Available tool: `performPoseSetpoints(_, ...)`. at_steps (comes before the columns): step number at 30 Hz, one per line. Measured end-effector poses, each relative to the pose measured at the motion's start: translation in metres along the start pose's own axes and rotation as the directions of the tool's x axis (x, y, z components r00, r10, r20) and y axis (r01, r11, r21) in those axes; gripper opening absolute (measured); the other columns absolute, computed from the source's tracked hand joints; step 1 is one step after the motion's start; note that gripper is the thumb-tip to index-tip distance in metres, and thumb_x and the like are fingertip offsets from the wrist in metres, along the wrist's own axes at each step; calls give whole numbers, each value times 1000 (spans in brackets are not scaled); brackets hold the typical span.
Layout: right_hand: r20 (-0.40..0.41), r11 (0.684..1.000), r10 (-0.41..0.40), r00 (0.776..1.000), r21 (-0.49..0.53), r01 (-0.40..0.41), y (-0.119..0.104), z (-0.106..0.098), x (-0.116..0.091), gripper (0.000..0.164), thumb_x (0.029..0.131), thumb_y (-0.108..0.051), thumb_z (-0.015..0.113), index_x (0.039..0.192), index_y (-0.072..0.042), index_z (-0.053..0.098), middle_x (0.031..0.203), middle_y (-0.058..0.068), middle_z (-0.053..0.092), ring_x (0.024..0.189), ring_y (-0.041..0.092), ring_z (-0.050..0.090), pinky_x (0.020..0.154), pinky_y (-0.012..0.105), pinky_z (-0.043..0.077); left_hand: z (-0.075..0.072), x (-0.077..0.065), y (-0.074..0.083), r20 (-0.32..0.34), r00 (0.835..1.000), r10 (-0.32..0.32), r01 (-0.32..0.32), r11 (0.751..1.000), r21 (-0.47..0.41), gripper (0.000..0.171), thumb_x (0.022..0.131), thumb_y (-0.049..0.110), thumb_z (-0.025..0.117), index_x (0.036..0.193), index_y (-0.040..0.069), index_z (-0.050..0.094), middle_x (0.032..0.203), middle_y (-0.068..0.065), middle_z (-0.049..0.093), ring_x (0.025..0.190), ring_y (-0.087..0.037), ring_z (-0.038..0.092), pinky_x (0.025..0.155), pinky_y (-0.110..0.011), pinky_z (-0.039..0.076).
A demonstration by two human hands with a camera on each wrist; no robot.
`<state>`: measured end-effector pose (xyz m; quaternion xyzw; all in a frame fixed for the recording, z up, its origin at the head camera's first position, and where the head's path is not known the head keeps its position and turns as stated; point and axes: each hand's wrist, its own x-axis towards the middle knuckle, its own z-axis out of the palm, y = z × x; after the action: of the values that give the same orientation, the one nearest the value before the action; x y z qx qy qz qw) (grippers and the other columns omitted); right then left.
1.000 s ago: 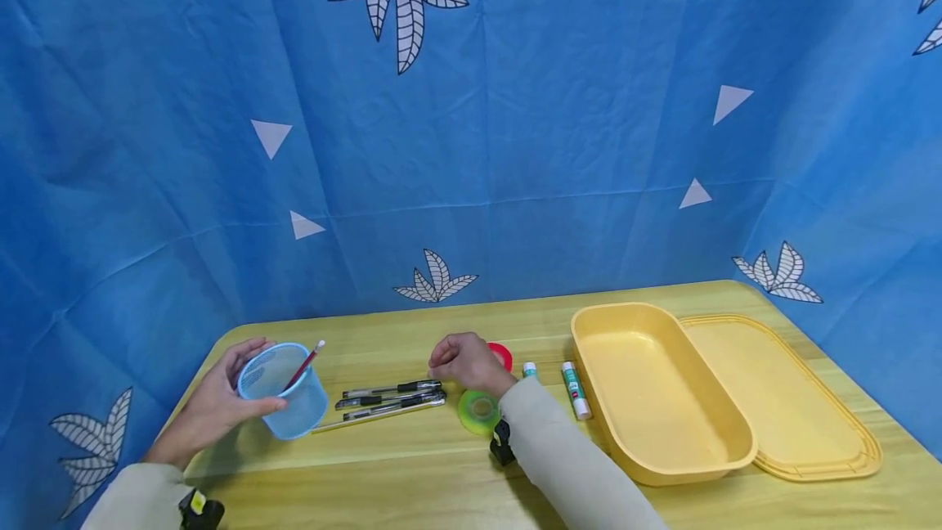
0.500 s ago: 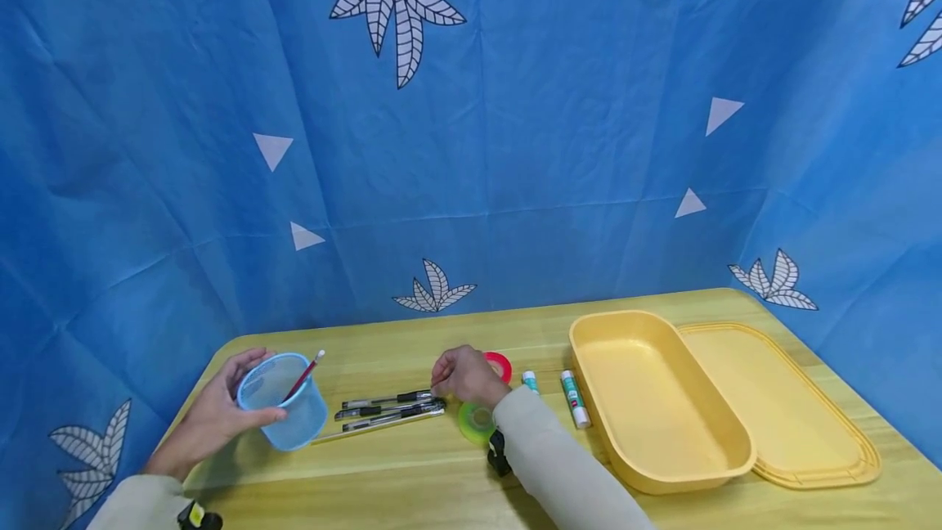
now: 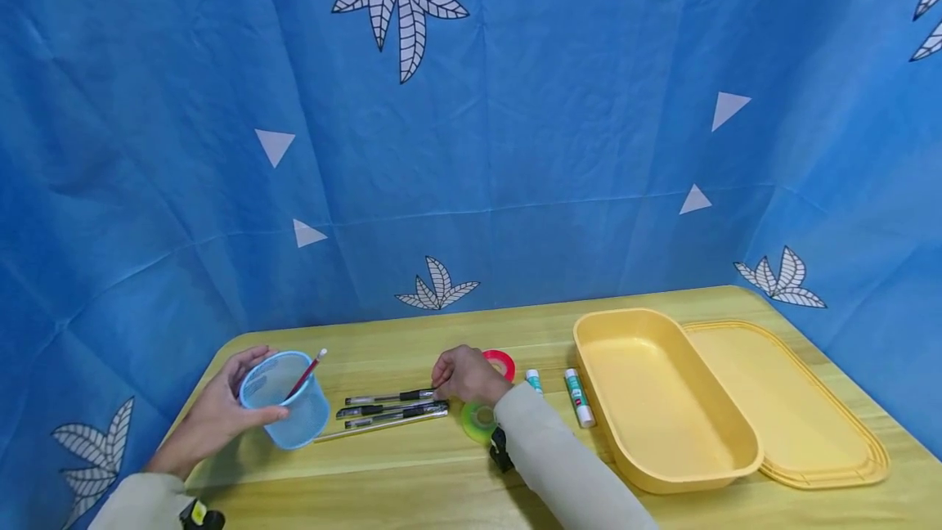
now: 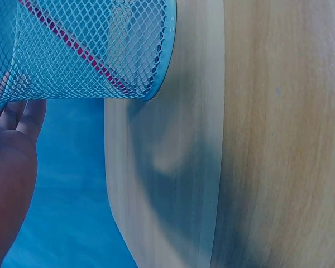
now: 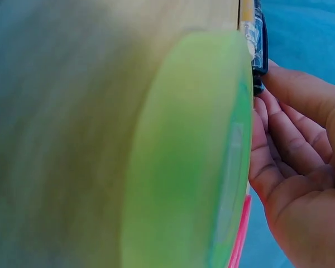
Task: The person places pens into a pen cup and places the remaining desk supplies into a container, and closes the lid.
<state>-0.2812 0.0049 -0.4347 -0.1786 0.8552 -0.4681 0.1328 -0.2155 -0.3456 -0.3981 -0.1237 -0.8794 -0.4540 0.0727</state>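
Near the worktop's (image 3: 412, 473) left edge our left hand (image 3: 221, 409) grips the cup (image 3: 300, 422), pencil (image 3: 308, 372) inside; farther from that edge our right hand (image 3: 469, 375) touches a pen (image 3: 383, 398), whether pinching we cannot tell.

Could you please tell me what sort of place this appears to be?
It looks like a tabletop workspace, perhaps a staged one: a patterned blue cloth hangs behind a wood-grain table, where pens lie near a blue mesh cup held in the left hand.
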Motion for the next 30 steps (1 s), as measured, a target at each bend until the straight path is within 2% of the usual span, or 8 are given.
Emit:
performPoseSetpoints(4, 12, 1000, -9, 1000, -21, 9, -1, 0, -1, 15, 73, 3, 76, 79, -5, 65, 70, -1, 61, 65, 11, 55, 58, 21, 47, -1, 0, 2, 4, 1000, -3, 3, 1000, -15, 89, 71, 6, 80, 139, -6, 23, 133, -25, 41, 103, -4, 49, 80, -16, 45)
performPoseSetpoints(10, 63, 990, -45, 997, -130, 53, -3, 1, -1, 12, 76, 1, 74, 81, -6, 66, 70, -5, 60, 67, 8, 55, 64, 21, 47, 0, -1, 1, 2, 1000, 11, -11, 1000, -26, 88, 71, 3, 80, 138, -7, 24, 133, -26, 41, 103, -4, 50, 80, -16, 45)
performPoseSetpoints(22, 113, 982, -84, 990, -160, 102, -2, -8, -1, 11, 81, 1, 69, 89, -7, 66, 76, -5, 59, 72, 7, 54, 69, 21, 47, 1, 0, 0, -3, 1000, 23, -23, 999, -29, 88, 71, 1, 79, 139, -6, 23, 133, -26, 41, 103, -4, 50, 79, -16, 45)
performPoseSetpoints(26, 109, 985, -97, 989, -134, 111, 0, -12, -1, 14, 81, 2, 68, 93, -4, 67, 78, -2, 62, 72, 8, 55, 70, 22, 48, 1, 1, -1, 2, 1000, 7, -7, 1000, -24, 89, 71, 4, 80, 139, -6, 23, 134, -25, 40, 103, -3, 49, 80, -16, 45)
performPoseSetpoints(30, 65, 991, -113, 991, -60, 117, 1, -14, 0, 16, 82, 1, 69, 97, -1, 67, 81, 0, 63, 74, 10, 56, 68, 24, 49, 2, 0, -2, 0, 1000, 11, -11, 1000, -12, 89, 71, 5, 80, 139, -7, 23, 133, -26, 40, 103, -2, 50, 80, -15, 45)
